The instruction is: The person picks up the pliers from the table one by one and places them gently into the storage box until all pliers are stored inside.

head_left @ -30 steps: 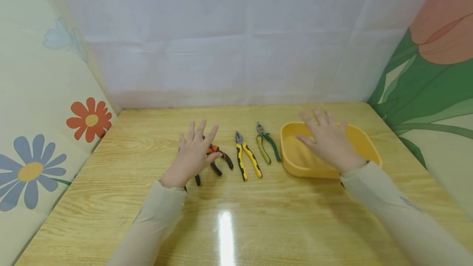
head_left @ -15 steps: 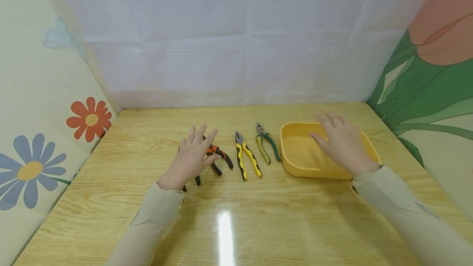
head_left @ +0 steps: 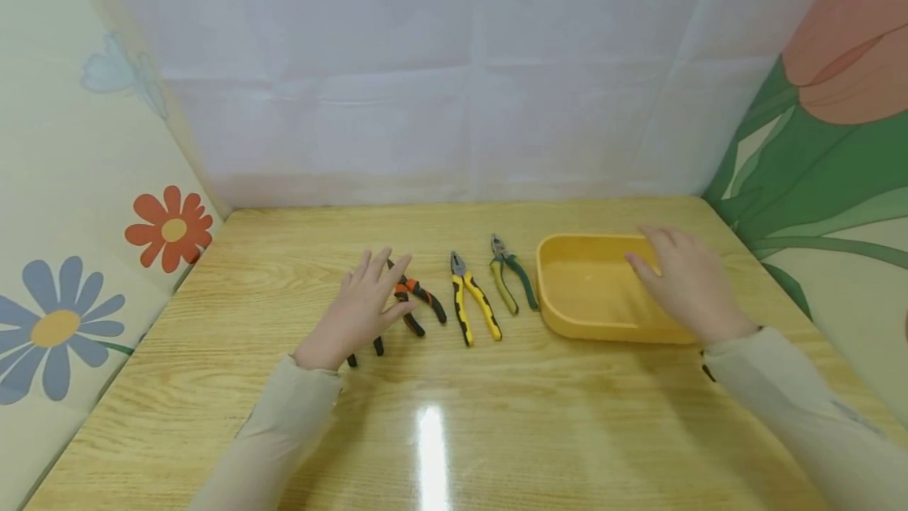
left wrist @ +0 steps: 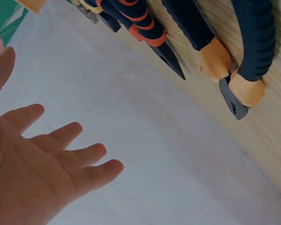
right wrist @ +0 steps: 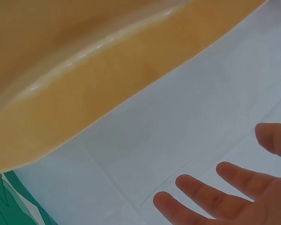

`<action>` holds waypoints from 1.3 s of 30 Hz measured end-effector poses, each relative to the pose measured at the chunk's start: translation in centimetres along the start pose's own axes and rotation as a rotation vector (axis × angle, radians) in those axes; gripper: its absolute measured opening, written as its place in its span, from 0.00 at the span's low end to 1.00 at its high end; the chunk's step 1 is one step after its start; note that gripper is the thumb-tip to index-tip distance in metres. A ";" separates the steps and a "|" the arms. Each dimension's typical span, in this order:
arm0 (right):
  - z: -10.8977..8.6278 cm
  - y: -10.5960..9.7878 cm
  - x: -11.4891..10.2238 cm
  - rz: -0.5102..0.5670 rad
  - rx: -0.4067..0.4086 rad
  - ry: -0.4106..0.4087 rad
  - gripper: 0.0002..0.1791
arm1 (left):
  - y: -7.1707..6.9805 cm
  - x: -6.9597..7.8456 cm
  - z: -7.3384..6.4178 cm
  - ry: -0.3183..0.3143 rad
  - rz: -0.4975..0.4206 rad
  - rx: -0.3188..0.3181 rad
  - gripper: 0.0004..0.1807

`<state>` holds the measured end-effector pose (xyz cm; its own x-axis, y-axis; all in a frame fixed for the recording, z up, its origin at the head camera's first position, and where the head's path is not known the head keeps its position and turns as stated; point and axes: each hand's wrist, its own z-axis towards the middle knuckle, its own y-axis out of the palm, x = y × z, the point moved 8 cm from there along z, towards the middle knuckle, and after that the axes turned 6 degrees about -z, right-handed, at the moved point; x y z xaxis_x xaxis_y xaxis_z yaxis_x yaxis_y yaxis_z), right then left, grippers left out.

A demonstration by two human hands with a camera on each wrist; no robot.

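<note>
My left hand, fingers spread and holding nothing, hovers over pliers with black handle ends; it hides most of them. In the left wrist view these pliers show orange and black grips and a dark head. Just right of that hand lie orange-and-black pliers. Farther right are yellow-and-black pliers, then pliers with green and yellow-green handles. My right hand, also bare with fingers apart, is over the right end of a yellow plastic bin. The bin's wall fills the upper right wrist view.
Everything lies on a wood-grain table. A white cloth backdrop hangs behind its far edge. Flower-painted panels stand along the left and right sides.
My right hand has moved right across the bin, uncovering more of its inside. My left hand has drifted slightly down and left. The pliers and bin have stayed in place.
</note>
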<state>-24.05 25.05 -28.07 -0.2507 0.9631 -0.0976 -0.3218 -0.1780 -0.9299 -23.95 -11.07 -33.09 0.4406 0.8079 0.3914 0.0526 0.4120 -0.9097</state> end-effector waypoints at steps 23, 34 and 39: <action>-1.5 -0.7 4.0 -0.028 0.007 0.055 0.25 | 0.1 -0.9 -1.4 0.012 0.002 0.005 0.36; -1.5 0.5 6.2 0.064 -0.097 0.133 0.28 | 0.4 -1.2 -2.1 0.043 -0.013 0.047 0.34; -1.4 0.6 7.1 0.092 -0.116 0.150 0.27 | 0.3 -1.7 -2.4 0.012 -0.042 0.045 0.33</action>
<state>-24.71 32.07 -29.78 -0.1329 0.9647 -0.2275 -0.1946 -0.2504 -0.9484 -22.57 -13.30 -34.38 0.4499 0.7845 0.4269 0.0311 0.4639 -0.8853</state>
